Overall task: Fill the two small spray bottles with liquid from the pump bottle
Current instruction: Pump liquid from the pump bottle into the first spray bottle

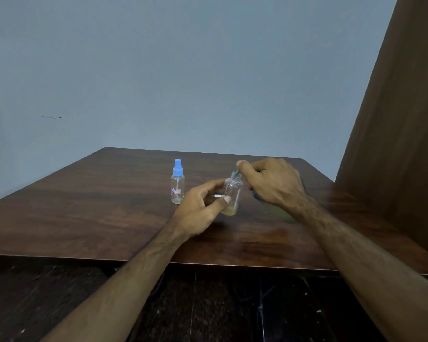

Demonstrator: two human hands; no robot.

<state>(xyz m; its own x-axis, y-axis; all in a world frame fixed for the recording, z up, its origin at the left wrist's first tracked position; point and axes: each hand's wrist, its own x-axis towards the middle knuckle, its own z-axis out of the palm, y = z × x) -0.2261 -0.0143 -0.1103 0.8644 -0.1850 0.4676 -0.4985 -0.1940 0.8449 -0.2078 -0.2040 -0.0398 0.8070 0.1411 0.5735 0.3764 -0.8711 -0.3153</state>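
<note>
Bottles first, in the head view: an uncapped small clear spray bottle [232,196] is held just above the dark wooden desk [89,206] near its middle, with a shallow layer of pale yellowish liquid at its bottom. The left hand [203,211] grips its body, thumb in front and fingers [216,185] curled round the far side. The right hand [272,183] is over the bottle's open neck, its fingers clenched round something mostly hidden; a thin greenish spout shows at the neck and a dark bluish part peeps out below the palm, most likely the pump bottle [256,195], though too little shows to be sure. A second small spray bottle [177,181] stands upright just left of the hands, blue spray cap on, small label on its side, and looks nearly empty. The desk's near edge crosses below the forearms, its far edge meets a grey-blue wall [183,70], and a brown panel [400,119] rises at the right. Bare wood spreads widely to the left and in front of the bottles.
</note>
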